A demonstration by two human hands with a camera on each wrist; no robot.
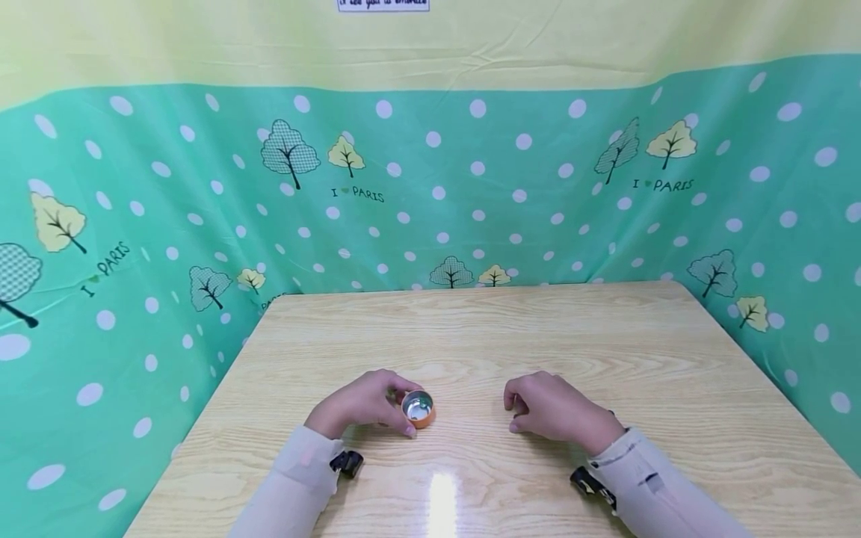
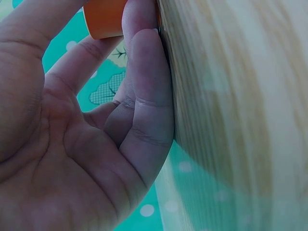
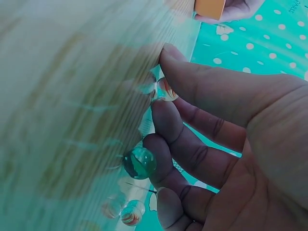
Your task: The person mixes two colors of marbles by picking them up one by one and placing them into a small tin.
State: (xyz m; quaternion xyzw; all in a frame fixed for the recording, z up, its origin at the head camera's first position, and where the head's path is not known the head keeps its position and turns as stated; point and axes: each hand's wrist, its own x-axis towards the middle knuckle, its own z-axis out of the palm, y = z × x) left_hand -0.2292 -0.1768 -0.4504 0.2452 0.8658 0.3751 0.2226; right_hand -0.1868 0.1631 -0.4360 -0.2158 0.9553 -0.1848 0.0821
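Note:
My left hand (image 1: 368, 403) holds a small round orange cup (image 1: 428, 421) between thumb and fingers on the table. Its inside is silvery and shows a greenish spot that I cannot identify. Part of the cup's orange wall (image 2: 105, 19) appears at the top of the left wrist view. My right hand (image 1: 554, 409) is low on the table with its fingers curled. In the right wrist view, a clear glass marble (image 3: 167, 90) with orange streaks sits between its thumb and fingers. A teal glass marble (image 3: 139, 162) lies against the fingertips, and another streaked marble (image 3: 132, 212) lies below it.
The light wood table (image 1: 471, 329) reaches back to a green dotted cloth (image 1: 471, 187) printed with trees, which hangs behind and along both sides. Bright light reflects off the tabletop near its front. Both wrists carry black straps.

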